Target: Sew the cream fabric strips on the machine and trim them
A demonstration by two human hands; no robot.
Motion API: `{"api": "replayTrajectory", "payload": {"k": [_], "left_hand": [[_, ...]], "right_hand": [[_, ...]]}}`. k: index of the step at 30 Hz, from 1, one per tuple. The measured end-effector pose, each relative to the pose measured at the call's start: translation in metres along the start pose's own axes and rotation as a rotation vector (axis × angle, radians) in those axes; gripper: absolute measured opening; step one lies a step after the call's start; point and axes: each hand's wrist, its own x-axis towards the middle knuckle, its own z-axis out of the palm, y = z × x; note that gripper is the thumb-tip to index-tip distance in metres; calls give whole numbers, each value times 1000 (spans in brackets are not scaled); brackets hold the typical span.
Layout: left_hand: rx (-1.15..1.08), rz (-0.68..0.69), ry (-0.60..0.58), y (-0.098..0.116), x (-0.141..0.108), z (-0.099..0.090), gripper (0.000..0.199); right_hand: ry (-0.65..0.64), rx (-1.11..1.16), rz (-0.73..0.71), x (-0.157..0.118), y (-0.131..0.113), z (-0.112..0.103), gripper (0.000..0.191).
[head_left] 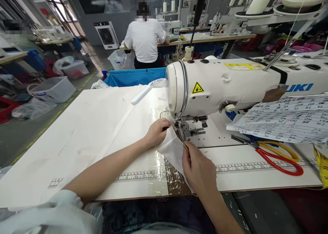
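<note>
A white sewing machine [217,83] stands on the white table. Thin white cloth [173,148] runs from under its needle area down toward the table's front edge. My left hand [156,132] is closed on the cloth just left of the presser foot, thumb and fingers pinched together. Lower and to the right, my right hand [198,164] pinches the cloth's right edge in front of the metal guides [189,129]. The fingertips of both hands are partly hidden.
Scissors with red and yellow handles [279,155] lie to the right, beside a written paper sheet [287,119] and a yellow measuring tape [320,165]. A white tool [140,94] rests behind my left hand. Beyond the blue bin [135,77] sits a person [145,39].
</note>
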Motion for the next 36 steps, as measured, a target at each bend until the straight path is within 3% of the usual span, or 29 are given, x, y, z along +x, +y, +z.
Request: {"api": "replayTrajectory", "payload": {"k": [28,36], "left_hand": [[51,42,-4,-3,3,1,17],[28,-3,-14,-2,4,0,12]], "right_hand": [[30,-38,-4,2,-1,6,34],[7,-24,11,2,-1,6,33]]}}
